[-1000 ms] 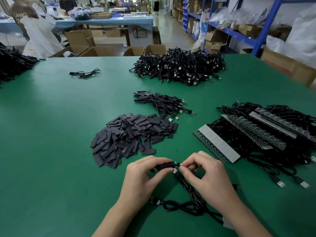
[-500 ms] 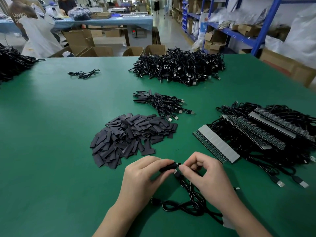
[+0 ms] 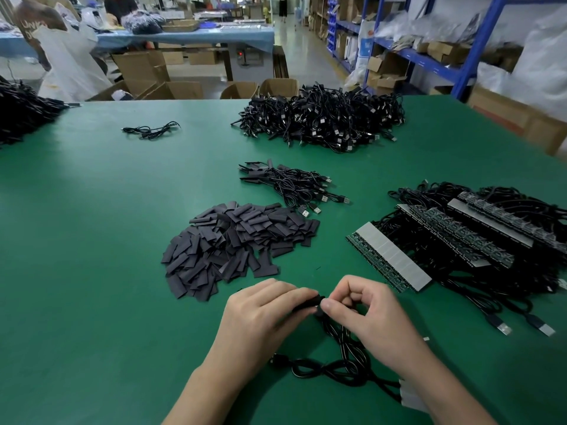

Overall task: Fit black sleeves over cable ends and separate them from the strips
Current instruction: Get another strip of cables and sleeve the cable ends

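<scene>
Head view: the left hand (image 3: pixel 260 317) pinches the sleeve (image 3: pixel 306 304) between thumb and fingertips. The right hand (image 3: pixel 368 314) pinches the cable (image 3: pixel 334 366) end, touching the sleeve's right end. The rest of the cable loops beneath both palms.

Black sleeve (image 3: pixel 304 304) farther onto cable (image 3: pixel 345 351), now against right hand (image 3: pixel 368 314)

One black sleeve (image 3: pixel 305 304) lies level at 6 o'clock, pinched by the left hand (image 3: pixel 260 320), its mouth meeting the cable end that the right hand (image 3: pixel 368 317) pinches; the cable (image 3: pixel 331 368) coils just below. From there, the sleeve heap (image 3: pixel 236 240) lies at 11 o'clock and the grey-backed strips (image 3: pixel 391 260) at 2 o'clock
</scene>
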The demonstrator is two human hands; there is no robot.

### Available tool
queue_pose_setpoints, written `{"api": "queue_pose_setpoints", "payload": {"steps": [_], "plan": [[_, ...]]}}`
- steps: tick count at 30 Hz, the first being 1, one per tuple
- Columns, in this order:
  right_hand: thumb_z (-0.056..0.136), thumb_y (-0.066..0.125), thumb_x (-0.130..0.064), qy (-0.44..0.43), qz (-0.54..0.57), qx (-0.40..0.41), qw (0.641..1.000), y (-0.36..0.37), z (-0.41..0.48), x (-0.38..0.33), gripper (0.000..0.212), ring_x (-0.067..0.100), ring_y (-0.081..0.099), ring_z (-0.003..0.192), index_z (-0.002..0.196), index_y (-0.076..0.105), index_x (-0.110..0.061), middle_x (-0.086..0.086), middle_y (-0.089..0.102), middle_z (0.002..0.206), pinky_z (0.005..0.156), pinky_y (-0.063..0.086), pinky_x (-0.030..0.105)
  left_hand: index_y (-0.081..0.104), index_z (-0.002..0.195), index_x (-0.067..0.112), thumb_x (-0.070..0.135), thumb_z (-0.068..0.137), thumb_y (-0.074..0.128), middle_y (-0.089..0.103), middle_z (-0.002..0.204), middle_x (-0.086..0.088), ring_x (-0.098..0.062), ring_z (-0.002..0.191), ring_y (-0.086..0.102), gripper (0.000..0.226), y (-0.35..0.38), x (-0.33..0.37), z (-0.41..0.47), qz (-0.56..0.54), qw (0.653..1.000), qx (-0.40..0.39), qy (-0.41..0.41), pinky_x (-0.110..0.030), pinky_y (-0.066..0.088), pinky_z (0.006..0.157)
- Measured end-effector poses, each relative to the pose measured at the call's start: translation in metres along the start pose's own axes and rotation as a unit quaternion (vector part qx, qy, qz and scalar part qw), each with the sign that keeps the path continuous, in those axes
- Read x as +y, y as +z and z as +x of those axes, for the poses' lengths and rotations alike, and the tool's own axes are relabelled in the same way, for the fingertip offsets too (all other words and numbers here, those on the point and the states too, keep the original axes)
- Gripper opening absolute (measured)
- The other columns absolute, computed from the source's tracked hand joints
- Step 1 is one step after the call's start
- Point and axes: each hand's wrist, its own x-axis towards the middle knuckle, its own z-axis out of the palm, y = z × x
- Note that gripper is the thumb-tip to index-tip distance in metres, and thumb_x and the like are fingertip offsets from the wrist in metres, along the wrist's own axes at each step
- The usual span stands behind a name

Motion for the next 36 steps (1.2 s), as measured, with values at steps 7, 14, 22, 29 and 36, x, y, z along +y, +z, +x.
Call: {"api": "queue_pose_setpoints", "payload": {"steps": [7,14,22,29,36], "plan": [[0.089,0.077,-0.030,0.003,-0.049,0.011,0.999,-0.002,-0.001,-0.002,0.007,0.009,0.068,0.078,0.087,0.072,-0.034,-0.005,0.072,0.078,0.078,0.054,0.029,0.080,0.103,0.019,0.038,0.092,0.075,0.073,0.095,0.014,-0.005,0.085,0.070,0.022,-0.004,0.003,0.001,-0.101,0.988,-0.016,-0.118,-0.030,0.058,0.073],[0.096,0.070,-0.031,0.012,-0.037,-0.014,0.999,-0.001,-0.001,-0.002,0.013,0.004,0.064,0.070,0.083,0.074,-0.032,-0.003,0.071,0.067,0.074,0.047,0.022,0.078,0.111,0.018,0.036,0.085,0.083,0.071,0.095,0.014,-0.002,0.084,0.067,0.032,-0.002,0.008,0.002,-0.090,0.980,0.041,-0.171,-0.014,0.051,0.078],[0.097,0.065,-0.027,0.016,0.060,-0.005,0.998,0.004,0.001,-0.002,0.020,0.005,0.072,0.080,0.081,0.074,-0.020,0.003,0.071,0.065,0.080,0.048,0.012,0.081,0.098,0.020,0.022,0.080,0.084,0.075,0.088,0.017,-0.005,0.077,0.071,0.019,0.002,0.011,0.000,-0.099,0.958,0.121,-0.239,-0.015,0.053,0.074],[0.101,0.063,-0.012,0.015,0.097,0.037,0.994,0.010,0.001,-0.002,0.026,0.010,0.075,0.095,0.076,0.070,-0.012,0.007,0.070,0.063,0.083,0.047,0.010,0.073,0.120,0.041,0.028,0.086,0.073,0.074,0.107,0.018,-0.011,0.095,0.070,0.036,0.006,0.015,0.002,-0.215,0.928,0.073,-0.296,-0.013,0.049,0.076],[0.102,0.061,-0.013,0.008,0.094,0.037,0.995,0.012,0.000,-0.004,0.028,0.008,0.074,0.097,0.075,0.067,-0.015,0.006,0.070,0.064,0.084,0.047,0.011,0.068,0.126,0.046,0.022,0.092,0.072,0.074,0.108,0.017,-0.011,0.098,0.069,0.042,0.004,0.017,0.004,-0.242,0.922,0.038,-0.300,-0.013,0.047,0.077]]}}
